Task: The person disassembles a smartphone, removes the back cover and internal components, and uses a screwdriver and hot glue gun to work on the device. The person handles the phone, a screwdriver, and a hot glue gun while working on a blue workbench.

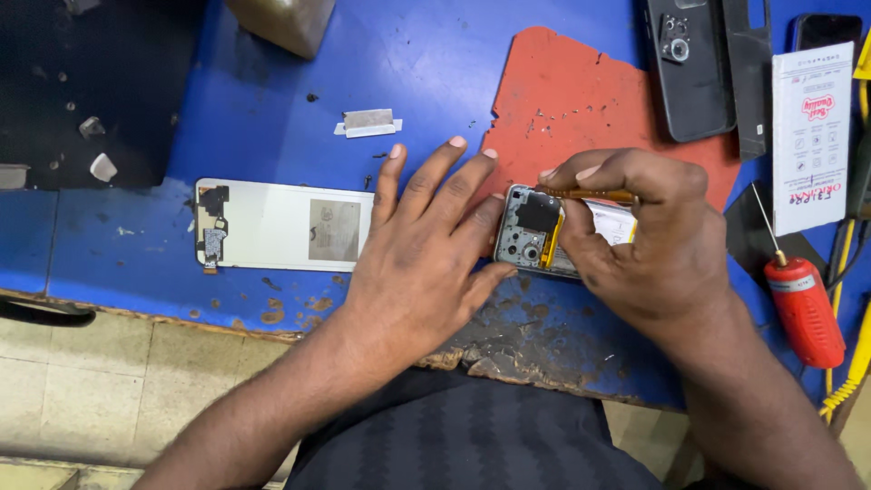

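Left hand (419, 259) flat, fingers spread, steadying opened phone (531, 229) near desk (136, 245) front edge. Right hand (649, 240) pinches thin orange tool (590, 194) over it

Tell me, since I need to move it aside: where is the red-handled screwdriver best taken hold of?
Probably by the thick red handle of the red-handled screwdriver, coming from above. It lies flat on the blue worn tabletop, thin metal shaft pointing away from the person, apart from the right hand. The handle is the widest part; yellow cables crowd its right side.

Blue worktop (454, 63), red-orange mat (581, 100), red-handled screwdriver (803, 308), white panel (272, 227), black phone case (689, 73)
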